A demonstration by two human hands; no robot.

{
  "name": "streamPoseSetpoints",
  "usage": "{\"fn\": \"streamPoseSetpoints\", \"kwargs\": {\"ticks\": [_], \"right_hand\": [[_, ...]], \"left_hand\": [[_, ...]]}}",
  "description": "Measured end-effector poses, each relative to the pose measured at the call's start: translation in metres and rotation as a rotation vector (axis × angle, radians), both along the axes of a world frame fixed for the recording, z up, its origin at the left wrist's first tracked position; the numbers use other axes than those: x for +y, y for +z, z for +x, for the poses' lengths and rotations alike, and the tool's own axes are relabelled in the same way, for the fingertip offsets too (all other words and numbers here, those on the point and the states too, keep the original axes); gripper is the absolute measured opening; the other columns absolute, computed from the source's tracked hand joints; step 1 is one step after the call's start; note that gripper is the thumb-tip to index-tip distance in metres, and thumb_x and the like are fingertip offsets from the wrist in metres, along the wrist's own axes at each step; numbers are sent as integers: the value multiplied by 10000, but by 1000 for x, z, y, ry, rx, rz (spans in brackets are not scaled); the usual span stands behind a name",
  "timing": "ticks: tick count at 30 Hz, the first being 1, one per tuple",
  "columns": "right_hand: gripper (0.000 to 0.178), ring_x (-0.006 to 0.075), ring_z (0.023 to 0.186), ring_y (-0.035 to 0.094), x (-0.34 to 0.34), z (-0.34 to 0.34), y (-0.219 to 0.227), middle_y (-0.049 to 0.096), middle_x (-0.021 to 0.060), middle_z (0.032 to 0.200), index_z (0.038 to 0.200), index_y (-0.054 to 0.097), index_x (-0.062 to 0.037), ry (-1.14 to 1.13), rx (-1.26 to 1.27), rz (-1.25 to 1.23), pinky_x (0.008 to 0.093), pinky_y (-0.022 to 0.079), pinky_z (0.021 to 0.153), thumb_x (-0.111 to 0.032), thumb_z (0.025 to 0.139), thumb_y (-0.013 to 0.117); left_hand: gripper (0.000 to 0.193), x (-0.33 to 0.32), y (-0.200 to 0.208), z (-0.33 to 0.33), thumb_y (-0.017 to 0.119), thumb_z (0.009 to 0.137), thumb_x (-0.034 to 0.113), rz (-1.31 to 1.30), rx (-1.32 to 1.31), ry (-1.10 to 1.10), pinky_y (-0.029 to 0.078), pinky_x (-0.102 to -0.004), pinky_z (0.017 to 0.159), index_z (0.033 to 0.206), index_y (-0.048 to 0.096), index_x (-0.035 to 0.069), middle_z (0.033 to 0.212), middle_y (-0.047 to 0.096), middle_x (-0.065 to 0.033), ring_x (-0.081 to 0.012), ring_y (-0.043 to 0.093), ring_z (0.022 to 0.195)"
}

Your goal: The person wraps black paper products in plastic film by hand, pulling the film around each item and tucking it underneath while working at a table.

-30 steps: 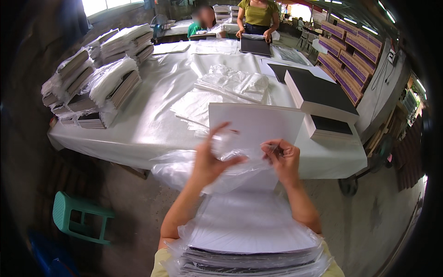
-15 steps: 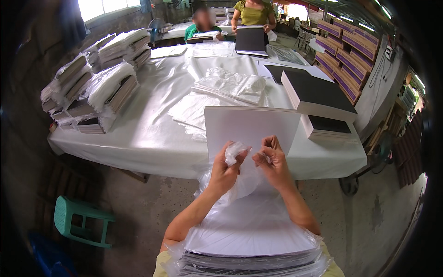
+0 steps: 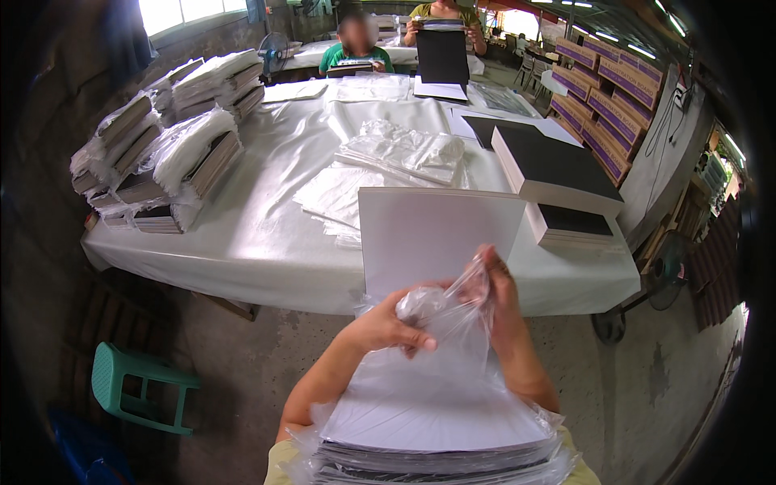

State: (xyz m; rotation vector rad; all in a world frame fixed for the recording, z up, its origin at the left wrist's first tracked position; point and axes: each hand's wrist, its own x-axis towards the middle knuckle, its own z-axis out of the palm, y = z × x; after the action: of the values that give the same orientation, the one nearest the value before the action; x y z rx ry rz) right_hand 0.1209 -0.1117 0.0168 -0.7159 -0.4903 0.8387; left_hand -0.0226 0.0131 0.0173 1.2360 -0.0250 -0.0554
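Observation:
My left hand (image 3: 388, 327) is closed around a bunched part of a clear plastic bag (image 3: 457, 311) in front of my body. A little higher, my right hand (image 3: 503, 283) pinches another part of the thin plastic and stretches it upward; its fingers are slightly blurred. Behind both hands a white board (image 3: 436, 230) stands upright at the near table edge, its lower part hidden by hands and plastic. Close against me lies a stack of white sheets or boards (image 3: 428, 420) with plastic around its edges.
The table (image 3: 202, 263) holds plastic-wrapped stacks (image 3: 190, 149) at left, flat plastic bags (image 3: 400, 153) in the middle and black-topped board stacks (image 3: 558, 166) at right. Cartons (image 3: 606, 105) rise beyond. A green stool (image 3: 141, 384) stands at lower left. Two people work across the table.
My right hand has risen and pulled the plastic into a stretched peak. My left hand has lowered and turned. Across the table, the standing person has lifted a black board upright.

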Motion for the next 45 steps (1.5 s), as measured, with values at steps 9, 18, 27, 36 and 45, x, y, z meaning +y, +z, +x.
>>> {"fn": "streamPoseSetpoints", "kwargs": {"ticks": [9, 18, 27, 36, 45], "right_hand": [[279, 65, 326, 281, -15, 32, 18, 351, -37, 460, 666, 485, -140, -131, 52, -126, 222, 229, 319, -335, 863, 518], [351, 34, 300, 219, -39, 55, 4, 275, -78, 438, 594, 407, -172, -249, -100, -364, 198, 152, 272, -377, 850, 533], [559, 66, 653, 516, -58, 43, -58, 554, 4, 817, 1179, 486, -68, 569, -664, 213, 225, 433, 575, -387, 749, 647], [769, 185, 1082, 458, -50, 37, -5, 463, 38, 1202, 1357, 207, -134, -354, -585, 428, 346, 393, 905, -509, 771, 537], [464, 181, 812, 544, -38, 41, 4, 570, 67, 819, 1068, 503, -79, 80, 300, 546, 355, 456, 766, -484, 882, 374]], "left_hand": [[405, 35, -43, -31, 808, 562, 142, 198, -322, -125, 466, -235, 618, 897, 632, -3, 846, 636, -90, -162, 595, 674], [829, 49, -47, -45, 782, 473, 528, -372, -798, -73, 518, -364, 621, 964, 565, -105, 1109, 518, -228, -282, 612, 747], [569, 37, -29, -28, 766, 566, 343, -503, -778, 128, 497, -342, 650, 947, 575, -34, 975, 576, -161, -237, 606, 769], [226, 51, -58, -39, 707, 643, 31, 276, -276, -111, 474, -317, 702, 850, 620, 3, 857, 620, -90, -182, 595, 806], [295, 44, -61, -37, 596, 707, -15, -153, -158, 217, 429, -252, 618, 997, 563, 30, 893, 599, -53, -136, 550, 791]]}}
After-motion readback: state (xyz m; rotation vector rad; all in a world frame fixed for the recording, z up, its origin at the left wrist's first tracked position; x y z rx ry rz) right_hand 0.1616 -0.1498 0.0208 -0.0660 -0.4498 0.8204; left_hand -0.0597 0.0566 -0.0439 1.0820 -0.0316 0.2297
